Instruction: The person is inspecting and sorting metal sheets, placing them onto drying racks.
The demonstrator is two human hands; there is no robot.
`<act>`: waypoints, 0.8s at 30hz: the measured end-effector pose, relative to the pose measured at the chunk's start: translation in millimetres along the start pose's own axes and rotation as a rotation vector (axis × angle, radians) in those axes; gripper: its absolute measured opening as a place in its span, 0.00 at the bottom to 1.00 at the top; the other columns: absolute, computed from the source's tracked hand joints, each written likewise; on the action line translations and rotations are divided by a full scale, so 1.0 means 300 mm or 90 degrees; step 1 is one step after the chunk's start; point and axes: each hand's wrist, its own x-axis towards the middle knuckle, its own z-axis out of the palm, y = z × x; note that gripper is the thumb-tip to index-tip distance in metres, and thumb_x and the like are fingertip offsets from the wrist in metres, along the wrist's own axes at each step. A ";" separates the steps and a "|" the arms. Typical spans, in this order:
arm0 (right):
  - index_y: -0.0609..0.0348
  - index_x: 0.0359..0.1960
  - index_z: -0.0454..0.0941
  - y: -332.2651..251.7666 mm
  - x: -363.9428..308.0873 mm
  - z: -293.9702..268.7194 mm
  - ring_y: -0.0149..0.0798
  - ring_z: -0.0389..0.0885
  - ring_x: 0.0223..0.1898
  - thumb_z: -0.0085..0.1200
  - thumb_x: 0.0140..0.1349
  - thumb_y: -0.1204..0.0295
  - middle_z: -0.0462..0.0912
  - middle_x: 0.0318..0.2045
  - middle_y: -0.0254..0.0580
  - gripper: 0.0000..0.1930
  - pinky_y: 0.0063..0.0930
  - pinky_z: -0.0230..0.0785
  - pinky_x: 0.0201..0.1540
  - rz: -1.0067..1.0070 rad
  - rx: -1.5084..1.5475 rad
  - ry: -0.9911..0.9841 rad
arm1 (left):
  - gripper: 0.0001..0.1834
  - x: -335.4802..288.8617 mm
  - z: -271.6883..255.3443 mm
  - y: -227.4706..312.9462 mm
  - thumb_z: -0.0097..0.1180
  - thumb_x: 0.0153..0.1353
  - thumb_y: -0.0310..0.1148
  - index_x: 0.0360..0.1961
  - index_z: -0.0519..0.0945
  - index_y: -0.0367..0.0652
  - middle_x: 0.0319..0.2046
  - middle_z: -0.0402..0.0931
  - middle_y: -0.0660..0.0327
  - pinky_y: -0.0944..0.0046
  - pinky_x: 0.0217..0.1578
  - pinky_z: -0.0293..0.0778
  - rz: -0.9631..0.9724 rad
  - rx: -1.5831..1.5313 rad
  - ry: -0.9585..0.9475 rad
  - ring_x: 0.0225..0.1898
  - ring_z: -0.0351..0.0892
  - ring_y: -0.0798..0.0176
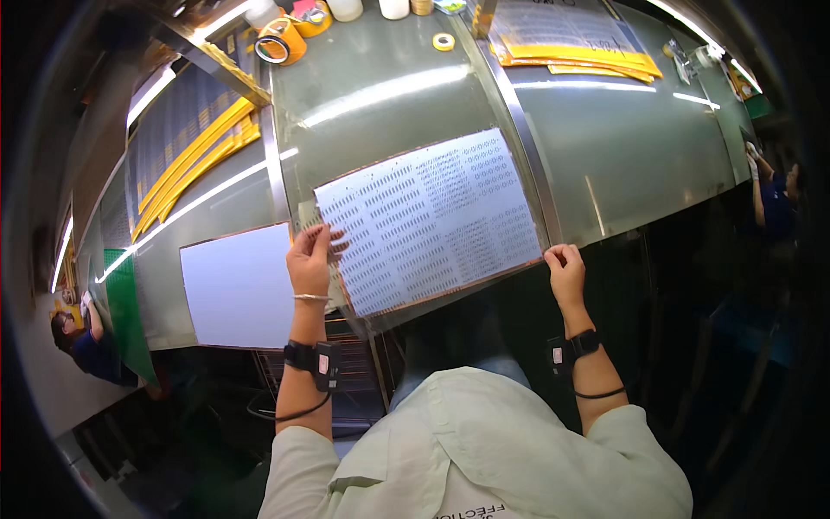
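A white panel (pixel 432 227) with copper-coloured edges and rows of small dark marks lies tilted on the bench in front of me. A clear margin, seemingly a transparent film (pixel 373 326), shows past its lower left edge. My left hand (pixel 309 259) is at the panel's left edge, thumb and fingers closed on it. With thumb and forefinger, my right hand (pixel 567 270) pinches at its lower right corner. Whether each hand grips the panel, the film or both is hard to make out. Left of them lies a plain white panel (pixel 238 285) with a thin copper-coloured border.
Tape rolls (pixel 281 43) and bottles (pixel 346 9) stand at the far edge, near a small yellow roll (pixel 443 41). Yellow-edged transparent sheets (pixel 579 56) lie far right, others (pixel 194 160) far left. Metal strips (pixel 527 147) divide the bench. Co-workers are at both sides.
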 end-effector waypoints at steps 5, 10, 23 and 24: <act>0.63 0.21 0.71 -0.006 0.001 0.017 0.34 0.68 0.23 0.56 0.47 0.78 0.67 0.23 0.38 0.06 0.26 0.62 0.28 0.065 0.002 -0.026 | 0.09 0.048 0.016 -0.010 0.48 0.60 0.28 0.35 0.73 0.31 0.29 0.76 0.55 0.65 0.30 0.79 -0.023 0.026 -0.014 0.31 0.78 0.63; 0.62 0.20 0.70 -0.009 0.004 0.019 0.34 0.66 0.22 0.57 0.46 0.77 0.66 0.23 0.37 0.07 0.25 0.61 0.26 0.049 -0.018 -0.023 | 0.09 0.061 0.002 -0.016 0.49 0.60 0.30 0.35 0.73 0.33 0.29 0.76 0.54 0.66 0.29 0.78 -0.040 0.040 -0.007 0.30 0.78 0.62; 0.62 0.20 0.69 -0.008 -0.007 0.024 0.32 0.63 0.21 0.58 0.45 0.79 0.65 0.22 0.36 0.08 0.25 0.60 0.25 0.063 -0.006 -0.027 | 0.10 0.105 0.002 -0.018 0.50 0.59 0.32 0.36 0.73 0.36 0.30 0.78 0.55 0.72 0.25 0.74 -0.057 0.055 -0.026 0.27 0.79 0.64; 0.62 0.20 0.69 -0.010 -0.006 0.025 0.32 0.63 0.21 0.58 0.45 0.79 0.65 0.22 0.36 0.08 0.24 0.60 0.26 0.053 -0.008 -0.018 | 0.10 0.105 0.004 -0.013 0.50 0.59 0.32 0.36 0.73 0.36 0.30 0.78 0.55 0.72 0.25 0.74 -0.060 0.060 -0.028 0.28 0.79 0.64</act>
